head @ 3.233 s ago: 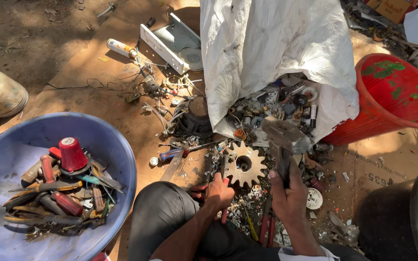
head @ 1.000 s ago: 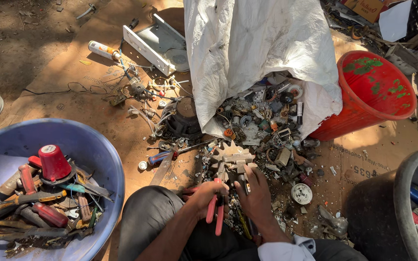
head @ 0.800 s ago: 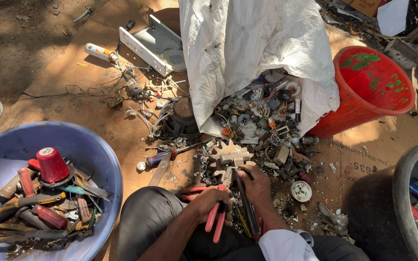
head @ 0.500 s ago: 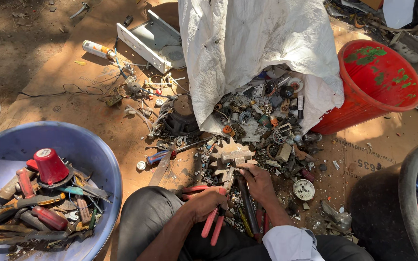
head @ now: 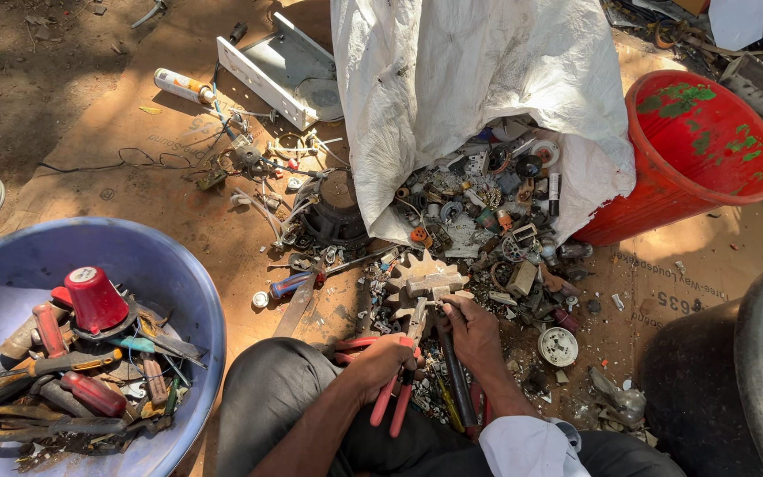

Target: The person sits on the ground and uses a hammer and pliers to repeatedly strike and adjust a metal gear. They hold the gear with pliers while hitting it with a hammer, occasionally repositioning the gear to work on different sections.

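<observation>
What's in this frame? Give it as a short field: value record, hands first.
left hand: left hand grips red-handled pliers
right hand: right hand holds a dark tool at the toothed gear
scrap: scrap pile spills from the white sack
left side: blue basin holding tools and a red cap
right side: red bucket lying tipped over
ground: cardboard sheet over dirt
</observation>
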